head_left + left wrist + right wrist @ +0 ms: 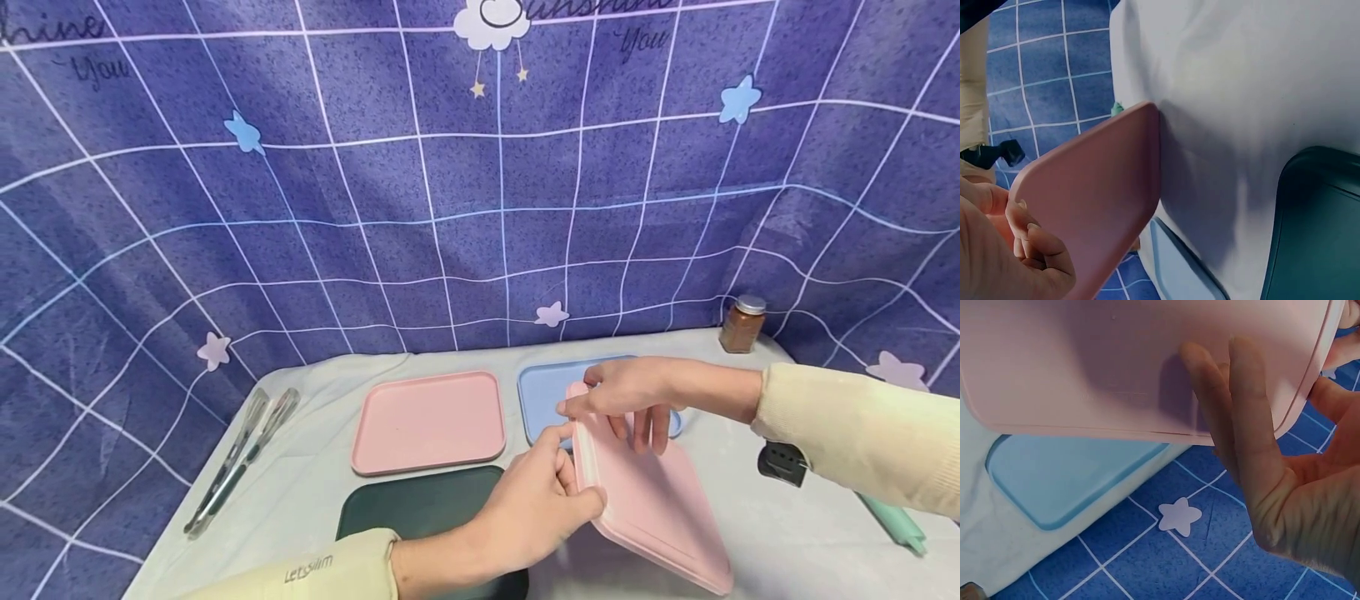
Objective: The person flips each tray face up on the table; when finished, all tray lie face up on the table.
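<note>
1. Two hands of mine are on one thing: my left hand (536, 500), nearest me, grips the narrow end of the raised pink tray (660, 508), thumb at its corner and other fingers curled in.
2. My right hand (633, 396) pinches the far corner of that same end, its remaining fingers stretched loosely over the tray's face.
3. Between them the tray stands tilted above the white cloth (757, 542), sloping down to my right; whether its lower edge touches the cloth, I cannot tell.
4. Left of it, partly under my left forearm, lies the dark green tray (420, 504).
5. Near my right sleeve (862, 433) a green object (892, 521) shows in part.
6. Farther off on the left lie the tongs (251, 454).
7. Beyond the green tray, a flat pink tray (429, 422); to its right, the blue tray (543, 400), partly hidden by my right hand.
8. At the back right stands a brown jar (742, 325), silver-lidded, before the purple-blue gridded curtain (465, 183).
</note>
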